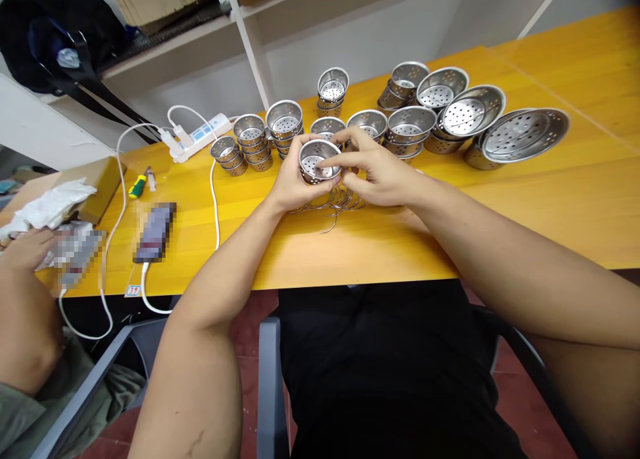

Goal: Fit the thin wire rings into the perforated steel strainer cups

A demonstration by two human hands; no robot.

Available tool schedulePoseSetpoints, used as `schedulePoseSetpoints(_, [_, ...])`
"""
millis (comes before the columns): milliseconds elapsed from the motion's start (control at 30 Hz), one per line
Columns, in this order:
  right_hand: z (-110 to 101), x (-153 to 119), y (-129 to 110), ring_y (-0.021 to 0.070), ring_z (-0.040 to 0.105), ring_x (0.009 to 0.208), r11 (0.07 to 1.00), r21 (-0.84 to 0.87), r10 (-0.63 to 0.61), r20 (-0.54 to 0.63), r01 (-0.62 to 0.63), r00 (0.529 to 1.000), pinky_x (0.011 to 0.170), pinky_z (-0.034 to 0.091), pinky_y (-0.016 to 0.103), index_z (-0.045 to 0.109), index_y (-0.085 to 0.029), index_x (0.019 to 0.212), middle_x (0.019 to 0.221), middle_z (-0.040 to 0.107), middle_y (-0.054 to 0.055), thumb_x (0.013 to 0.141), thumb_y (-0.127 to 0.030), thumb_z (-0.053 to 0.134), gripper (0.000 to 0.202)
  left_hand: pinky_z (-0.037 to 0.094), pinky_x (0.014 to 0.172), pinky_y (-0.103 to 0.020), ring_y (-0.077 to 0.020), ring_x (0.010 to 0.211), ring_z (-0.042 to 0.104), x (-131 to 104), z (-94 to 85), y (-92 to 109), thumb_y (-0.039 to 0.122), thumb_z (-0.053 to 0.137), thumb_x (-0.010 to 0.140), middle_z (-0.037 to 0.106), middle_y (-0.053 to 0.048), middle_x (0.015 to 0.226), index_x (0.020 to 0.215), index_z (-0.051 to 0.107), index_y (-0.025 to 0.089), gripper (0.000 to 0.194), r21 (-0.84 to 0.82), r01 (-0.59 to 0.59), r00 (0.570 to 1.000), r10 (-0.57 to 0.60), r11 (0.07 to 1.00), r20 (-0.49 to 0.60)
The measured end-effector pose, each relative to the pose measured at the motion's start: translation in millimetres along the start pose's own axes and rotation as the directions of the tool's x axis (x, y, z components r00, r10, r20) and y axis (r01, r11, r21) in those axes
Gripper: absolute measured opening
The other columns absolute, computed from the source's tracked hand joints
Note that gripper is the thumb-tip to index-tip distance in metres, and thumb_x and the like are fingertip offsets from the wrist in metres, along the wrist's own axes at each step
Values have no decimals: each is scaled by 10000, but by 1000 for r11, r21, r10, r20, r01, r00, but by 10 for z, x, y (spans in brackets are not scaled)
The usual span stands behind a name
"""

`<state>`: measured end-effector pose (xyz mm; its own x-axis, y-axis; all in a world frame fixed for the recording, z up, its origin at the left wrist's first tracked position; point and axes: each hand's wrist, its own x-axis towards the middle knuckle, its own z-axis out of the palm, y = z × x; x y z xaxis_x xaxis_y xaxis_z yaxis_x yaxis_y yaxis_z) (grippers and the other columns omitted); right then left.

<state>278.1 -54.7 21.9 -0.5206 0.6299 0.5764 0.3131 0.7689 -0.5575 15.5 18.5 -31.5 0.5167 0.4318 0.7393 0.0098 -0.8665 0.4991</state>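
Above the yellow table, a small perforated metal cup (pixel 311 168) is tilted so that its holed bottom shows. My left hand (pixel 293 182) is wrapped round the cup's left side, thumb along the front. At the right side of the cup is my right hand (pixel 373 166), with one finger reaching over the rim into the cup and the thumb near its outer wall. Whether a small part is pinched there I cannot make out. Just below my hands lies a bunch of curved metal wires (pixel 345 198), partly hidden by them.
Stacks of perforated cups (pixel 285 122) and wider perforated baskets (pixel 475 112) line the table's back. To the left are a power strip (pixel 205 136) with white cables, a green-yellow screwdriver (pixel 138 186) and a phone (pixel 155 232). Another person's hand (pixel 25 249) rests farther left.
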Motion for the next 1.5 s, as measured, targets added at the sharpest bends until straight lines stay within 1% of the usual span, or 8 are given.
schedulePoseSetpoints(267, [5,5,22,491,551,1720,999,32,-9,44,7,999,1474,460,796,931,-424,1513,1701,631,129,1014,-341,833,516,661,1261,-530,-277,1382,793,21,28,61,788,927,997,685,-61,1528,1679,419,348,957,-25,-2,1000,2,1000,10])
schedulePoseSetpoints(533, [14,-7,-17,483,641,1591,999,49,-6,-16,7,1000,1336,595,775,930,-408,1442,1607,666,128,1001,-330,864,453,609,1339,-591,-277,1368,772,-20,11,-73,804,946,971,660,-57,1550,1727,378,384,1034,-10,-9,1000,9,1000,-10])
schedulePoseSetpoints(700, [-33,2,-81,471,692,1499,998,50,39,-25,-38,999,1242,653,726,904,-400,1422,1620,688,119,999,-388,878,425,639,1294,-596,-287,1367,787,-31,24,-47,807,956,959,678,-63,1531,1707,394,379,1029,-23,12,1000,-13,1000,-26])
schedulePoseSetpoints(867, [-68,5,-132,429,777,1289,993,48,113,-77,-110,991,1171,684,695,843,-381,1467,1559,766,127,1026,-496,861,456,616,1338,-645,-342,1475,754,-46,27,-73,857,919,959,650,-110,1601,1757,363,373,1087,48,79,997,-77,996,-28])
schedulePoseSetpoints(1067, [-70,5,-121,414,781,1259,994,15,106,-84,-105,991,1157,693,680,874,-353,1329,1542,785,133,1053,-518,829,324,652,1294,-616,-315,1429,769,-39,27,-89,873,908,961,648,-92,1572,1762,346,391,1091,69,82,996,-81,994,-24])
schedulePoseSetpoints(1167, [-56,3,-94,430,779,1319,997,1,83,-70,-84,994,1197,677,705,898,-343,1308,1565,768,136,1066,-467,817,284,655,1305,-617,-329,1451,767,-31,36,-49,829,934,962,636,-88,1575,1761,341,397,1085,66,77,997,-75,995,-27])
schedulePoseSetpoints(1333, [-19,-1,-32,479,689,1562,1000,-9,26,-23,-26,999,1364,570,776,939,-361,1364,1629,710,139,1034,-389,856,341,664,1289,-588,-334,1461,748,-26,33,16,791,879,1014,603,-102,1591,1733,355,387,977,38,47,999,-47,998,-2])
schedulePoseSetpoints(1500, [10,-8,-7,497,620,1654,999,-1,42,9,-42,999,1366,586,786,936,-393,1451,1693,671,136,1004,-372,863,453,666,1258,-564,-319,1428,755,-32,26,2,810,885,998,615,-85,1555,1715,346,389,991,42,54,999,-54,998,-6])
